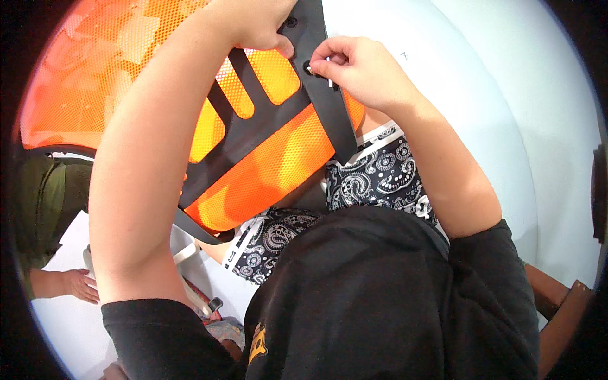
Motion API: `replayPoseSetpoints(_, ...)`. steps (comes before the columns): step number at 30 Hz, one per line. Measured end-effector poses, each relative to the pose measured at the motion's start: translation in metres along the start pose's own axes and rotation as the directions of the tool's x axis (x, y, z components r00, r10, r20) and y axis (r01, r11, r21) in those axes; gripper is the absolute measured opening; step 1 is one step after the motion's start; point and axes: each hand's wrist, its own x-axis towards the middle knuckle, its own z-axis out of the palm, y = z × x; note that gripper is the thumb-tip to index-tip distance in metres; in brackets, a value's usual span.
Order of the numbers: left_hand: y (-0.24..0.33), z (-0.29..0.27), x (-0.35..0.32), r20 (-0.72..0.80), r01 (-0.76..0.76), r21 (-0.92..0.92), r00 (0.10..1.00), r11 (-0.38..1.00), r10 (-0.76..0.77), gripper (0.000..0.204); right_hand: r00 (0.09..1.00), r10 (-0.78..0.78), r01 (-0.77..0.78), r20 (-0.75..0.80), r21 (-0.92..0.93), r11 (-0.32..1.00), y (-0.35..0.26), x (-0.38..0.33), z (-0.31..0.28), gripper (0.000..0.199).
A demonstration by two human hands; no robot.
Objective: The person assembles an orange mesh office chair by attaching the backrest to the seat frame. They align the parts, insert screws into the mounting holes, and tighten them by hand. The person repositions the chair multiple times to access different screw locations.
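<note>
An orange mesh chair back with a black plastic frame leans across my lap, its slotted side facing me. My left hand grips the frame near the top edge of the view. The left thumb lies against the black strip, while the other fingers are mostly hidden. My right hand is closed in a pinch at a round hole in the same strip. Between its thumb and finger is a small silver metal piece, too small to name surely. A short silver rod end shows just below those fingers.
More orange mesh spreads at the upper left. Another person's hand rests on a white surface at the lower left. A pale wall curves along the right, with brown wooden pieces at the lower right.
</note>
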Motion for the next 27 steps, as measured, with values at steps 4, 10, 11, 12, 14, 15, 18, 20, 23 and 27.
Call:
replayPoseSetpoints(4, -0.007, 0.024, 0.004, -0.158, -0.051, 0.011, 0.986, 0.999, 0.052, 0.068, 0.998, 0.057, -0.056, -0.008, 0.048, 0.997, -0.003, 0.002, -0.002, 0.020)
replayPoseSetpoints(10, -0.016, 0.051, 0.008, -0.324, -0.086, -0.016, 0.943, 0.996, 0.076, 0.087, 0.983, 0.175, -0.153, -0.051, 0.290, 0.945, 0.016, 0.006, -0.001, 0.022)
replayPoseSetpoints(11, -0.014, 0.049, 0.008, -0.299, -0.078, -0.017, 0.952, 0.997, 0.070, 0.088, 0.975, 0.213, -0.188, -0.061, 0.279, 0.942, 0.015, 0.001, -0.001, 0.022)
replayPoseSetpoints(12, -0.013, 0.047, 0.008, -0.274, -0.071, -0.018, 0.960, 0.997, 0.063, 0.088, 0.965, 0.252, -0.225, -0.071, 0.268, 0.937, 0.014, -0.001, 0.000, 0.022)
replayPoseSetpoints(14, -0.013, 0.046, 0.011, -0.256, -0.065, -0.022, 0.965, 0.998, 0.058, 0.089, 0.962, 0.263, -0.233, -0.074, 0.283, 0.930, 0.013, -0.002, -0.002, 0.023)
replayPoseSetpoints(15, -0.013, 0.047, 0.012, -0.263, -0.068, -0.025, 0.963, 0.997, 0.059, 0.089, 0.959, 0.275, -0.242, -0.074, 0.297, 0.924, 0.011, -0.005, -0.002, 0.023)
replayPoseSetpoints(18, -0.012, 0.049, 0.012, -0.279, -0.060, -0.020, 0.959, 0.998, 0.052, 0.089, 0.945, 0.310, -0.266, -0.106, 0.304, 0.915, 0.007, -0.009, -0.003, 0.018)
replayPoseSetpoints(20, -0.009, 0.050, 0.010, -0.305, -0.060, -0.012, 0.951, 0.998, 0.054, 0.089, 0.942, 0.305, -0.256, -0.140, 0.289, 0.922, 0.008, -0.011, -0.001, 0.016)
replayPoseSetpoints(23, -0.008, 0.048, 0.013, -0.288, -0.047, -0.019, 0.957, 0.999, 0.039, 0.086, 0.951, 0.256, -0.207, -0.174, 0.257, 0.944, 0.014, -0.011, 0.001, 0.018)
replayPoseSetpoints(27, 0.000, 0.020, 0.007, -0.204, -0.047, -0.001, 0.978, 0.999, 0.046, 0.070, 0.957, 0.215, -0.171, -0.194, 0.220, 0.960, 0.009, -0.012, -0.004, 0.022)
